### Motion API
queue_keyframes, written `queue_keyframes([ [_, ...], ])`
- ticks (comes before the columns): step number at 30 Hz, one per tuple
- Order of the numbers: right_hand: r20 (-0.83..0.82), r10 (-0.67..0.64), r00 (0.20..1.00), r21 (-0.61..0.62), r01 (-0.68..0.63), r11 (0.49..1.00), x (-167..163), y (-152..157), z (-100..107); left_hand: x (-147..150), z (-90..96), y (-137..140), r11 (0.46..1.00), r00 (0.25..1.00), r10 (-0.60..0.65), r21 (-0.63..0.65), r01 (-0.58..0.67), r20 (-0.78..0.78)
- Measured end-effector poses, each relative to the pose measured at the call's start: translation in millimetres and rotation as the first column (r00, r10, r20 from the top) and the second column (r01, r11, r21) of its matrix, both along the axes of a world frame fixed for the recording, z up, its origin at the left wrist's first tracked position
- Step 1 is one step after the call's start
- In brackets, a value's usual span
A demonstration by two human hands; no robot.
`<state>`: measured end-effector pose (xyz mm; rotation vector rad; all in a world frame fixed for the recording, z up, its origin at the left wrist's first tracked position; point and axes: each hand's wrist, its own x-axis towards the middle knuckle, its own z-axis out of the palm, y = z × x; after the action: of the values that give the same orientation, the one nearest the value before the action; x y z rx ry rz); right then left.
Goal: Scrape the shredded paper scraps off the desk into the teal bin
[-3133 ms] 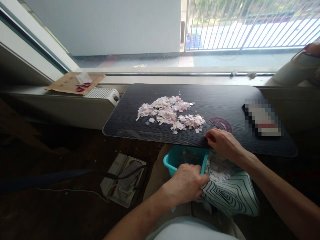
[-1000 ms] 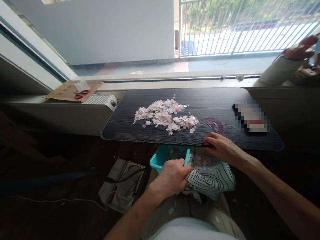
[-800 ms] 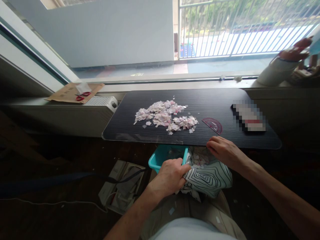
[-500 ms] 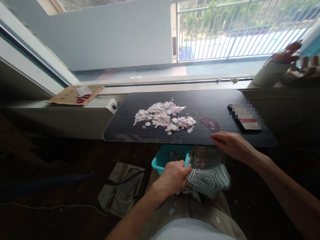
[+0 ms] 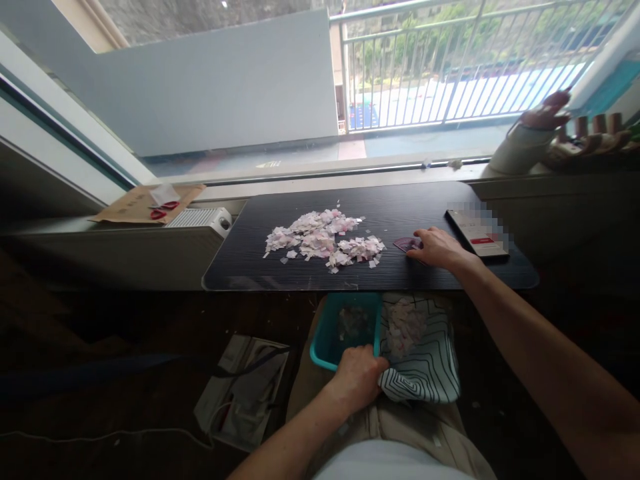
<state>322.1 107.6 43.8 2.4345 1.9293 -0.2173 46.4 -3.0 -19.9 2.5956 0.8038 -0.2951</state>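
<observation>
A pink-purple protractor [image 5: 403,245] lies on the dark table [image 5: 240,267]. My right hand [image 5: 436,250] is over its right part, thumb and fingertips curled onto it. To its left is a spread heap of small white and pinkish paper pieces [image 5: 320,233]. Below the table edge, my left hand [image 5: 361,375] is closed at the near right corner of a teal plastic bin [image 5: 321,357], also gripping the edge of a pale green, black-lined cloth bag [image 5: 435,370]. Paper scraps [image 5: 406,327] lie on the bag, and the bin holds a few greyish bits.
A phone-like dark flat device [image 5: 480,233] lies at the table's right. Red-handled scissors [image 5: 164,210] rest on a brown paper envelope [image 5: 125,208] on the left ledge. An open pale box [image 5: 245,393] stands on the floor. A window runs along the back.
My right hand has moved up from the table's front edge onto the protractor. My left hand has lowered slightly with the bag's edge, and more of the bag's paper scraps show.
</observation>
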Motion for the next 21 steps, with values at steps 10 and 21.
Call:
queue_keyframes([
  [10,-0.068,-0.060,0.996,0.167,0.070,0.983,1,-16,-8,-2,20.7,7,0.998,0.996,-0.036,0.050,0.032,0.079],
  [21,-0.449,0.233,0.863,0.399,-0.040,0.916,-36,-50,-6,-23,38.2,19,1.000,0.998,0.023,-0.016,-0.022,0.055],
])
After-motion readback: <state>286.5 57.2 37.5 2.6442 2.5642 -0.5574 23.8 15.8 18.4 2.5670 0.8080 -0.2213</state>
